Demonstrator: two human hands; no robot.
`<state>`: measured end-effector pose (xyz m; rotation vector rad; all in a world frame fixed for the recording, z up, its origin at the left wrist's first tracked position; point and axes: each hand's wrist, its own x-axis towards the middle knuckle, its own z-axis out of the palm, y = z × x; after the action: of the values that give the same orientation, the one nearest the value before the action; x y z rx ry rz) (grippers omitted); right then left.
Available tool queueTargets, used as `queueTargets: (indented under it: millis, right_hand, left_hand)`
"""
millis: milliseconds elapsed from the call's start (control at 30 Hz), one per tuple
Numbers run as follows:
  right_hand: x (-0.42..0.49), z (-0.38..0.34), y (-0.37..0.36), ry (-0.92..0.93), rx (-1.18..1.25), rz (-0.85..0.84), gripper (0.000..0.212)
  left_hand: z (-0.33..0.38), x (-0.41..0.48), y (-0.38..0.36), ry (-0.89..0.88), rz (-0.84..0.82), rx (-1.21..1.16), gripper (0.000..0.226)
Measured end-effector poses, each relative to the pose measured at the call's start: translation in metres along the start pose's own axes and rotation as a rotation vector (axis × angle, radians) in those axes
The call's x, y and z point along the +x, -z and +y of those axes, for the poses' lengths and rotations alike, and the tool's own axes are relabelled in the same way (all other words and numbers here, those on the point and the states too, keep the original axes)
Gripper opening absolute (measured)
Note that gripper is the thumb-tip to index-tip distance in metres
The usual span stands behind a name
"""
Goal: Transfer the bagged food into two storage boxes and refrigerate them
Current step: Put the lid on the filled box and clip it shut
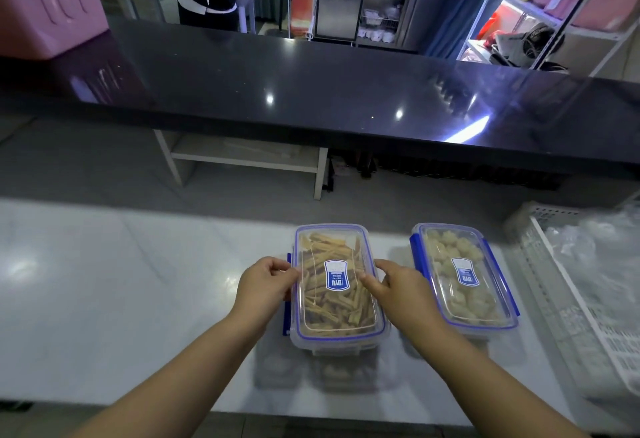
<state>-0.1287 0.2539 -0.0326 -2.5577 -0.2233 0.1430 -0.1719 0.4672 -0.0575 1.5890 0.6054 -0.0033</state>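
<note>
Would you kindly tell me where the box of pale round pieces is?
Head view: the round-pieces box sits on the white counter, right of the strip-filled box, left of the white basket.

Exposure is moderate under indoor overhead light. The black counter [311, 91] across mid-frame carries small white point reflections and one long bright streak at centre right. The white worktop [104, 281] shows a soft glare patch at far left (mild, no detail lost). Thin glare lines cross the lid of the left storage box [336, 299], and soft layered shadows lie below it. Wide-angle distortion bows the counter edges. The white basket [588, 333] at the right edge is smeared and soft.
</note>
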Motion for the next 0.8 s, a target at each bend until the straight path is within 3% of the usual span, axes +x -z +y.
queueTargets:
  millis: [467, 800]
  right_hand:
    - [-0.002, 0.006, -0.009, -0.092, 0.054, -0.082, 0.045]
    - [0.000, 0.012, -0.010, -0.152, 0.216, -0.116, 0.030]
  left_hand:
    - [0.003, 0.005, 0.004, 0.045, -0.049, 0.172, 0.020]
    - [0.012, 0.009, 0.001, 0.039, -0.084, 0.225, 0.020]
